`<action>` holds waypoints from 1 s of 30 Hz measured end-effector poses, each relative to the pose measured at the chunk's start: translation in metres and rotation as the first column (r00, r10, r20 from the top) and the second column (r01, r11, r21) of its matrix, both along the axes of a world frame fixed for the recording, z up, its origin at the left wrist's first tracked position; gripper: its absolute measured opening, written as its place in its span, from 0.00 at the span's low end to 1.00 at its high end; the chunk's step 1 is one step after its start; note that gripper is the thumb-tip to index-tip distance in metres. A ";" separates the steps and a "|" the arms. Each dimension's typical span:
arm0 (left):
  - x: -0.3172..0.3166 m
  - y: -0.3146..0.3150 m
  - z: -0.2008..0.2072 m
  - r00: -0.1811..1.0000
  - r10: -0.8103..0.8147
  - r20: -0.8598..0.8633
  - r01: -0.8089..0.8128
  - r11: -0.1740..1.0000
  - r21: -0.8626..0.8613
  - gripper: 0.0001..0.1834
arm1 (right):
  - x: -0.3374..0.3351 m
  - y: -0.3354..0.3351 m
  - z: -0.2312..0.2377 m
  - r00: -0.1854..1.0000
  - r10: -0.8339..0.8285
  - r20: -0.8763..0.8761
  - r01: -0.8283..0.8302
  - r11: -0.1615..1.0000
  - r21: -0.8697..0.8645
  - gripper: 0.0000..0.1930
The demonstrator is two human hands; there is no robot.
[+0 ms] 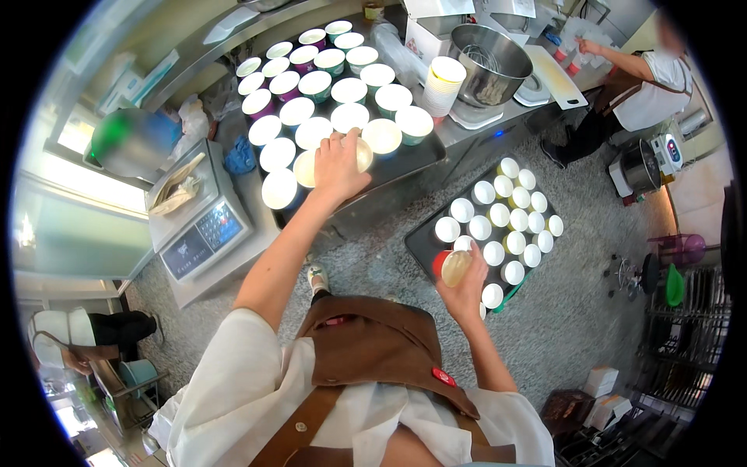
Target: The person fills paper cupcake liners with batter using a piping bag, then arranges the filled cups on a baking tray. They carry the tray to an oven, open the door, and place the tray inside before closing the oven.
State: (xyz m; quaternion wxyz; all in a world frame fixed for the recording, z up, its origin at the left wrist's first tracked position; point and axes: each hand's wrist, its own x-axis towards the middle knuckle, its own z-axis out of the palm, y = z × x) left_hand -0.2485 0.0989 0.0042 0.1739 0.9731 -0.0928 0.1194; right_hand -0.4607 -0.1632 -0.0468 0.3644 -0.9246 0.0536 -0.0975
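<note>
My left hand (pixel 338 167) reaches over a dark tray (pixel 424 159) on the steel counter, its fingers and thumb around the rim of a paper cup (pixel 363 156) in the front rows. Several other paper cups with purple or green sides and white insides stand upright in rows on this tray. In my right hand (pixel 467 289) is a red paper cup (pixel 455 268), tilted so its pale tan inside shows. It is held above the near left part of a second, lower dark tray (pixel 420 240), which carries several white-lined paper cups (pixel 512 272).
A digital scale (pixel 198 241) stands left of the upper tray. A cup stack (pixel 443 86), a mixing bowl with a whisk (pixel 492 66) and a white board (pixel 556 78) line the counter. One co-worker (pixel 650 86) works at far right, another (pixel 70 335) at left. A rack (pixel 685 335) stands right.
</note>
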 end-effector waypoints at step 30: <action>0.126 0.174 -0.004 0.997 -0.075 -0.028 0.066 0.971 -0.231 0.23 | 0.237 0.143 0.145 0.950 0.310 0.041 -0.305 0.947 -0.101 0.48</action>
